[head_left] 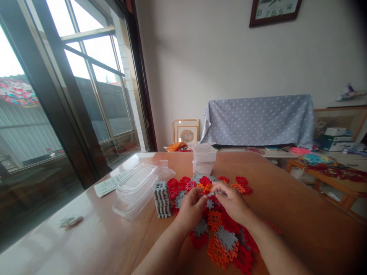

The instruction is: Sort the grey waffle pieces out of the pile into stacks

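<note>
Both hands meet above a heap of flat interlocking building tiles. My left hand point(192, 204) pinches one end of a thin grey tile point(211, 194), seen nearly edge-on. The other end is between the fingers of my right hand point(229, 198). Beneath and around them lie loose tiles: orange ones point(215, 220), red ones point(244, 259) and solid grey ones point(226, 237). A neat upright stack of grey tiles point(162, 199) stands just left of my left hand. Fingers cover part of the held tile.
Clear plastic containers and lids point(136, 187) are piled on the left, beside a paper booklet point(110, 185). Stacked clear boxes point(204, 158) stand behind the heap. A small packet point(70, 220) lies on the wooden table point(301, 214) near the window side.
</note>
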### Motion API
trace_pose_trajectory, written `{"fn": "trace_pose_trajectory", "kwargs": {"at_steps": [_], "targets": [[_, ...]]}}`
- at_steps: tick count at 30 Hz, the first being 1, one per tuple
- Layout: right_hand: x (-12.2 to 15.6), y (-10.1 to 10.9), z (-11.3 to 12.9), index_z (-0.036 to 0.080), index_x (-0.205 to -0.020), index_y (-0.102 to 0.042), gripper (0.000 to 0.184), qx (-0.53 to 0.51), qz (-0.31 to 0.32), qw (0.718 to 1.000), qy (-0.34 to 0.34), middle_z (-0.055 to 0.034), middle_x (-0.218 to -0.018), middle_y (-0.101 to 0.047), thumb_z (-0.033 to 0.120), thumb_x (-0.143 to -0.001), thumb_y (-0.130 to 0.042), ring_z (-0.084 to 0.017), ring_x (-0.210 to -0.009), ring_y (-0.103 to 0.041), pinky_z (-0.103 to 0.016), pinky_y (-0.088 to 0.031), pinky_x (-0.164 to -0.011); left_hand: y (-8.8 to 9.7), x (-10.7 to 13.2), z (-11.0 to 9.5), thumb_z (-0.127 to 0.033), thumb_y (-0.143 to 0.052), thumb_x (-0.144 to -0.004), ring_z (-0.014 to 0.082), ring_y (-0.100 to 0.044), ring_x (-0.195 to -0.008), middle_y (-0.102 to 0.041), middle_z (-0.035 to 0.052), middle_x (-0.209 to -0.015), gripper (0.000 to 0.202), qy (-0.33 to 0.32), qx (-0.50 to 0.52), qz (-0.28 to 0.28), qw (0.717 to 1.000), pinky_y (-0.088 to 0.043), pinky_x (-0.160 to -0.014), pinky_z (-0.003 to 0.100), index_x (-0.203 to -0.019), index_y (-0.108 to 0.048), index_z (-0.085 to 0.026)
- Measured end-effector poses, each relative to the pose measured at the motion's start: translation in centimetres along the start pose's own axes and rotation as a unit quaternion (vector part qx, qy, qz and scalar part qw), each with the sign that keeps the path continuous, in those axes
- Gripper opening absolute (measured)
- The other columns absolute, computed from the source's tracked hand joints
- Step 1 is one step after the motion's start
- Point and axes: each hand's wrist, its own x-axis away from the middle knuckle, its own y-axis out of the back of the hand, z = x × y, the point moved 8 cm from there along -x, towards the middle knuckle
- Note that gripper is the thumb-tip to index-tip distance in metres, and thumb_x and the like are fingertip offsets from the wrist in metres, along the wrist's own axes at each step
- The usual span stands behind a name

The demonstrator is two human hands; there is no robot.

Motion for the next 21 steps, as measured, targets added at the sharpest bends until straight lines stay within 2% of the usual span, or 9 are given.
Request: {"fn": "trace_pose_trajectory", "kwargs": {"at_steps": [4,8,12,16,19,21], "targets": [[0.6,-1.2,0.8,0.028,-0.092,-0.074,0.028,0.006,0.077,0.997,-0.011,-0.001,-0.108,-0.074,0.015,-0.078,-0.053,-0.027,-0.107,-0.065,-0.042,-0.045,-0.101,-0.3,0.2,-0.2,-0.04,-0.075,-0.085,0.0157,-0.063,-0.084,-0.07,0.0056,-0.097,0.039,-0.007,-0.004,0.017,1.0,-0.047,-0.074,0.026,-0.112,-0.06,-0.017],[0.9,-1.2,0.9,0.029,-0.098,-0.074,0.041,0.011,0.1,0.995,-0.03,0.001,-0.101,-0.076,0.01,-0.071,-0.051,-0.026,-0.101,-0.067,-0.04,-0.047,-0.096,-0.3,0.1,0.1,-0.038,-0.077,-0.082,0.0174,-0.063,-0.086,-0.07,0.0072,-0.098,0.04,-0.007,-0.015,0.025,1.0,-0.047,-0.075,0.027,-0.111,-0.06,-0.016],[0.6,-1.2,0.4,0.027,-0.091,-0.074,0.033,-0.009,0.105,0.993,-0.056,0.0003,-0.093,-0.076,0.011,-0.072,-0.052,-0.025,-0.096,-0.068,-0.039,-0.049,-0.092,-0.5,0.0,0.2,-0.031,-0.076,-0.08,0.0174,-0.061,-0.083,-0.069,0.0061,-0.097,0.036,-0.024,-0.088,0.035,0.995,-0.047,-0.072,0.027,-0.111,-0.065,-0.017],[0.6,-1.4,0.4,0.025,-0.089,-0.072,0.023,-0.128,0.094,0.983,-0.092,0.0001,-0.098,-0.076,0.016,-0.075,-0.056,-0.023,-0.098,-0.068,-0.039,-0.049,-0.096,-0.4,0.1,-0.3,-0.02,-0.074,-0.075,0.0172,-0.06,-0.083,-0.07,0.0042,-0.1,0.038,-0.067,-0.186,0.025,0.98,-0.046,-0.074,0.027,-0.112,-0.069,-0.02],[0.9,-1.1,1.1,0.024,-0.093,-0.072,0.014,-0.203,0.076,0.969,-0.121,-0.0017,-0.106,-0.075,0.025,-0.081,-0.065,-0.023,-0.106,-0.067,-0.04,-0.045,-0.104,-0.6,0.3,-0.3,-0.017,-0.075,-0.072,0.016,-0.059,-0.078,-0.071,0.0039,-0.103,0.048,-0.062,-0.184,0.04,0.98,-0.046,-0.072,0.026,-0.119,-0.067,-0.022],[1.1,-1.0,1.7,0.023,-0.094,-0.073,0.015,-0.243,0.073,0.958,-0.132,-0.0039,-0.109,-0.075,0.033,-0.083,-0.071,-0.024,-0.111,-0.065,-0.041,-0.044,-0.106,-0.9,0.4,-0.4,-0.017,-0.075,-0.072,0.0156,-0.059,-0.077,-0.07,0.0033,-0.1,0.053,-0.059,-0.164,0.059,0.983,-0.045,-0.07,0.026,-0.124,-0.065,-0.022]]}}
